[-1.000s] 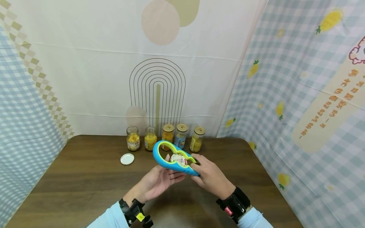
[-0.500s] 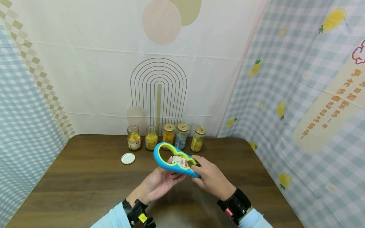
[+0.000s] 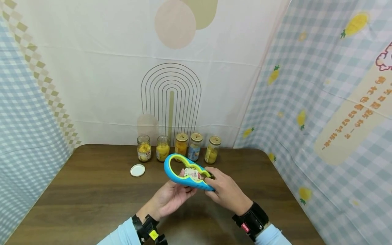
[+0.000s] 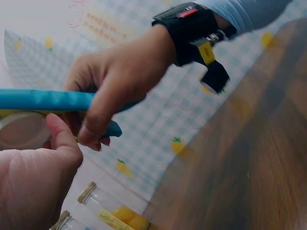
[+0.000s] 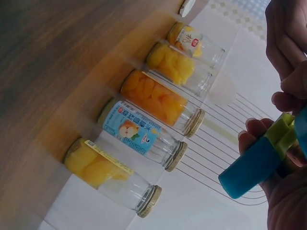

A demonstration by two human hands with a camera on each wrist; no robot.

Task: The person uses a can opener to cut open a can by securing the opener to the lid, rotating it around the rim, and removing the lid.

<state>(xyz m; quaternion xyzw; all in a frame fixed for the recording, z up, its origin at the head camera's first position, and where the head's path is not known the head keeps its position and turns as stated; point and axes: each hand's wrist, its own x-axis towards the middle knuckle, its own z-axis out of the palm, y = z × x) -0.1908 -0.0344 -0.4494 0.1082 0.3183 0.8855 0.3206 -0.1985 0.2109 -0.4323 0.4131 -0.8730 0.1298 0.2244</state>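
Note:
A blue jar opener [image 3: 170, 173] with a lime-green scalloped inner edge is held above the table's middle. My right hand [image 3: 227, 191] grips its narrow end, with fingers and thumb around the handles. Inside the opener's gap shows a printed jar lid [image 3: 193, 174]. My left hand [image 3: 171, 200] is under it, palm up. In the left wrist view, the left thumb presses the rim of the whitish lid [image 4: 23, 132], just below the opener [image 4: 38, 99]. The left fingers beneath the lid are partly hidden. The right wrist view shows the opener's blue end [image 5: 254, 165] against the right palm.
At the table's back edge stand two lidless jars [image 3: 144, 148] [image 3: 162, 149] of yellow fruit. Right of them are three lidded jars, an orange-filled one [image 3: 181, 144], a blue-labelled one [image 3: 194, 149] and a yellow-filled one [image 3: 212, 151]. A white lid [image 3: 137, 170] lies on the wooden table [image 3: 76, 197].
The opener has dipped slightly, and the lid inside it has turned a little. Both hands keep nearly the same places.

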